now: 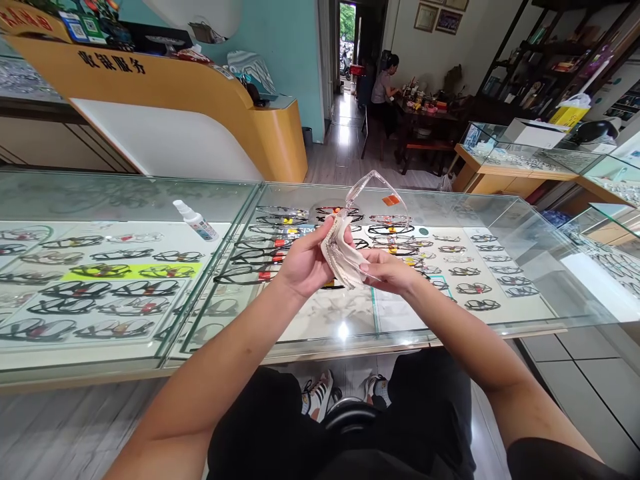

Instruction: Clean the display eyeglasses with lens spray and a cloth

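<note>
Above the glass counter I hold clear-framed eyeglasses (379, 176) and a pale cloth with a zigzag edge (341, 259). My left hand (306, 265) is closed around the cloth, whose folds wrap the near part of the glasses. My right hand (387, 270) pinches the right side of the cloth and what seems to be a clear part of the frame. One transparent piece of the glasses sticks up and away from me, and an orange tag (391, 200) shows there. The lenses are mostly hidden by the cloth and fingers.
A white spray bottle (196, 221) stands on the glass counter (320, 340) to the left. Rows of eyeglasses (120, 270) lie beneath the glass. Beyond are a wooden reception desk (277, 137), a seated person (384, 90) at a cluttered table, and more display cases (525, 167).
</note>
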A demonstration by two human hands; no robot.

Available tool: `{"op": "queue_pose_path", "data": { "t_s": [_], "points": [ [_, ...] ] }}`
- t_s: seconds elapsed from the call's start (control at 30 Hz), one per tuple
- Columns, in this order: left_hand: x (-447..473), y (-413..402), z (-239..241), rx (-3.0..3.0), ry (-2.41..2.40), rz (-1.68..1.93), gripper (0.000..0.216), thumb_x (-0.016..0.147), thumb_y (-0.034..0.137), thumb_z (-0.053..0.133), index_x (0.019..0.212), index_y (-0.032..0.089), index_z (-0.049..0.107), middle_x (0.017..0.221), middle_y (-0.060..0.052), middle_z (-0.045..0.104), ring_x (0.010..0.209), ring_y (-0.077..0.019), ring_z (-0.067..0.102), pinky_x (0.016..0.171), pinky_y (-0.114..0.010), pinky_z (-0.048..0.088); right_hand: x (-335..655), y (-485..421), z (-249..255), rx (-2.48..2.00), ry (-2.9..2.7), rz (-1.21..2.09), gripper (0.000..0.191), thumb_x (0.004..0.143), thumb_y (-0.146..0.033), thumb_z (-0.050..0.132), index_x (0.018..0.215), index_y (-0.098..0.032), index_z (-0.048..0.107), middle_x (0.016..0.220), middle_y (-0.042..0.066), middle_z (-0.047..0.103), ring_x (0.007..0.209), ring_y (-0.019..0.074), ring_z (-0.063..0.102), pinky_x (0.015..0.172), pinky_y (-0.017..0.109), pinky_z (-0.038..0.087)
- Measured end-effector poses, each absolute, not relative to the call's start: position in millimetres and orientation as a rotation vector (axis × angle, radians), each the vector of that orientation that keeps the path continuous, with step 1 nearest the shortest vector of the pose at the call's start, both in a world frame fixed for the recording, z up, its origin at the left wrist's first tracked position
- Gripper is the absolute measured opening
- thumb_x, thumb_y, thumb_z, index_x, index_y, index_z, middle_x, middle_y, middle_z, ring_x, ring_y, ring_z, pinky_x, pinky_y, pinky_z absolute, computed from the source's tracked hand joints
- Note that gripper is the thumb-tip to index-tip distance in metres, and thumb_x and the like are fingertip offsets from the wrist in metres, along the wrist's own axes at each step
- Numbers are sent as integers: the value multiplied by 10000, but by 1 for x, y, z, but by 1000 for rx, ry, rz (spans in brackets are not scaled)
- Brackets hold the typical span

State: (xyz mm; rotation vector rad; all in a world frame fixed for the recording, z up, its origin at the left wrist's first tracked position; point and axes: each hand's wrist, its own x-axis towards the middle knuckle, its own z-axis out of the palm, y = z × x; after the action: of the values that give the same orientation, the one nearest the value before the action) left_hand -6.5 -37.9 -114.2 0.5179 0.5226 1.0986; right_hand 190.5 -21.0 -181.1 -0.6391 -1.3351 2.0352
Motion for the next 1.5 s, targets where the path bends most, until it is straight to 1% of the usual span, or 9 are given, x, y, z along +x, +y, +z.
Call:
{"op": "queue_pose_path", "data": {
  "t_s": [0.37,0.53,0.67,0.77,0.93,1.03,1.17,1.37,1.5],
  "points": [
    [-5,-41,-110,568,548,1211,281,1068,313,696,839,154,730,762,-28,744,652,-128,722,692,-221,634,177,-20,-188,-651,-1348,2055,616,577,-491,1070,990,-173,742,833,-19,733,742,118,664,743,248,547],
    [-7,-33,-109,624,603,1374,182,1005,324,807,930,172,742,814,-6,776,699,-127,746,718,-213,622,177,-33,-176,-728,-1458,1878,562,661,-530,1025,975,-190,705,837,-24,723,719,127,669,682,261,567],
    [-10,-27,-116,730,581,1457,280,884,338,938,962,185,717,795,19,761,687,-120,733,674,-199,588,202,-36,-154,-793,-1942,1802,486,802,-575,930,1006,-197,704,828,6,739,746,179,737,627,273,541],
    [-12,-28,-120,827,614,1397,431,790,393,1007,1012,184,701,824,-1,775,755,-165,774,692,-233,606,220,-34,-141,-1036,-1969,1364,481,922,-644,795,786,-207,647,626,-43,569,576,122,565,550,264,392],
    [-4,-39,-121,986,669,1123,596,717,511,1033,1052,181,667,894,-34,803,740,-198,777,652,-273,617,221,-28,-137,-841,-1484,1168,396,944,-614,769,984,-221,783,700,-42,539,674,131,475,684,304,404],
    [2,-45,-123,1073,666,1021,613,737,551,1013,1085,186,664,943,-61,819,803,-216,798,689,-279,628,216,-27,-139,-775,-1376,1330,426,917,-617,786,1079,-224,821,713,-37,536,692,136,464,701,306,414],
    [7,-48,-131,1177,675,950,555,795,553,972,1094,186,682,896,-70,818,707,-197,767,637,-265,592,209,-29,-142,-789,-1240,1486,471,784,-674,884,894,-225,795,720,-26,548,663,141,466,614,308,449],
    [9,-46,-135,1145,679,909,533,751,445,1014,1066,183,673,890,-78,816,762,-233,787,697,-310,613,202,-30,-146,-777,-1151,1562,498,676,-645,975,875,-221,807,947,32,755,629,118,518,520,295,496],
    [11,-44,-139,1107,712,910,474,761,425,1003,1059,168,740,889,-67,795,734,-188,733,677,-285,576,197,-31,-148,-762,-1090,1556,486,674,-635,980,873,-229,801,1000,45,795,636,129,544,516,306,529]
  ]
}}
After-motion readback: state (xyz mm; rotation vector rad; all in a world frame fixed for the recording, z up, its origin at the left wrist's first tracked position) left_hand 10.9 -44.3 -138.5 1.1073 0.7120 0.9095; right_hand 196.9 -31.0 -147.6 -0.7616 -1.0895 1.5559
